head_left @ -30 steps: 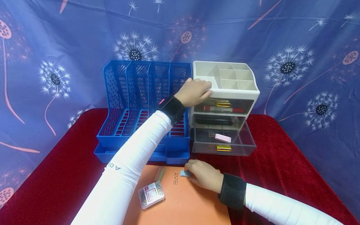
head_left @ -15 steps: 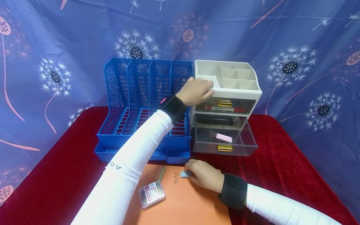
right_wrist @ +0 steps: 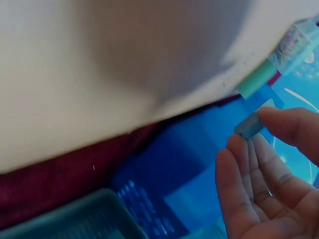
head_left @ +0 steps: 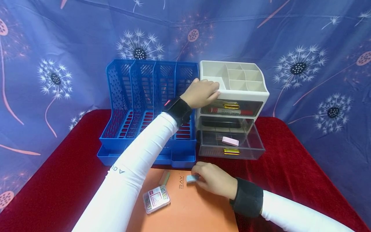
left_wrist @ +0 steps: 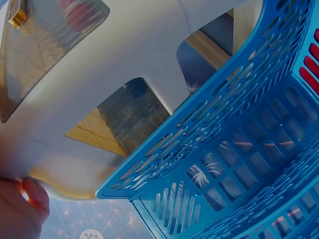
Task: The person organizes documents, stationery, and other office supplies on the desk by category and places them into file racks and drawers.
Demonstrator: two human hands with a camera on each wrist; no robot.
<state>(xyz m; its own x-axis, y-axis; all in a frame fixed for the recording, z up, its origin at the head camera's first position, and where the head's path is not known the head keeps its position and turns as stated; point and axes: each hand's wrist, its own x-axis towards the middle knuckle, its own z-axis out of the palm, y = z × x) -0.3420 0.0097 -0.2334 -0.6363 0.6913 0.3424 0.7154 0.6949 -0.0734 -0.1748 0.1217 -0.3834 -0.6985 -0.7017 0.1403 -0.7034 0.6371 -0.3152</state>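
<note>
My left hand point(head_left: 200, 93) grips the front left rim of a white desk organizer point(head_left: 246, 94), fingers curled over the edge and thumb at the front. Only part of that hand point(left_wrist: 22, 209) shows in the left wrist view. Over the orange folder point(head_left: 200, 212), my right hand point(head_left: 215, 180) pinches a light-blue eraser point(head_left: 191, 178); the right wrist view shows the eraser point(right_wrist: 250, 125) between thumb and fingertips. A pink eraser point(head_left: 230, 141) lies in the organizer's pulled-out lower clear drawer point(head_left: 249, 154). On the folder lies a green eraser point(head_left: 164, 178), touching or close to a clear box of small clips point(head_left: 156, 199).
A blue file rack point(head_left: 116, 141) with several slots stands left of the organizer. The organizer's upper drawer point(head_left: 252, 108) is closed, with a red-and-white marker point(head_left: 230, 111) inside. Red cloth point(head_left: 290, 167) covers the table, and a blue patterned curtain point(head_left: 232, 32) hangs behind.
My right hand has shifted slightly to the right with the light-blue eraser in its fingers. The left hand keeps its hold on the organizer, and the drawers look unchanged.
</note>
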